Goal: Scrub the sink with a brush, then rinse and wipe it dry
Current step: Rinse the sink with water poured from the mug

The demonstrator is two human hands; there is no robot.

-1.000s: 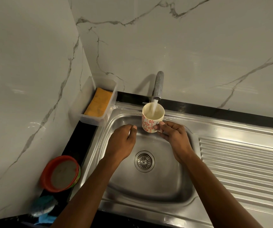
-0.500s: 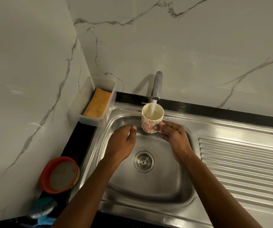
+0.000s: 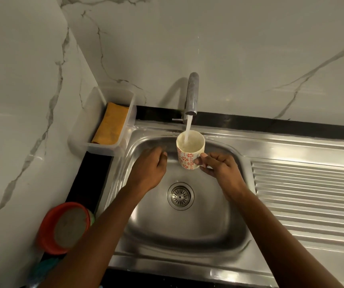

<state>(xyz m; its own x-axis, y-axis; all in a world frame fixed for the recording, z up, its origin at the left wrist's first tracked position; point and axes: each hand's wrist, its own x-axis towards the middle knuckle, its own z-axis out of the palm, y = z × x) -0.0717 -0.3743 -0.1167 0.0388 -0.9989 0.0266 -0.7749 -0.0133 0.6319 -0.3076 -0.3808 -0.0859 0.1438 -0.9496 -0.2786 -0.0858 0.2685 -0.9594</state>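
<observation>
Head view: mug (image 3: 189,154) under running tap (image 3: 192,94), above steel sink (image 3: 187,229) set in counter. Right hand (image 3: 221,169) fingers pinching mug handle. Left hand (image 3: 148,169) beside mug, fingers loosely curled, holding nothing.

The left grip (image 3: 149,170) edges a little farther toward the back wall of the sink (image 3: 187,235), and its fingertips are now blurred. The right grip (image 3: 219,169) holds the cup (image 3: 188,157) slightly lower, so a longer stretch of water (image 3: 188,125) shows beneath the tap (image 3: 192,94).
</observation>
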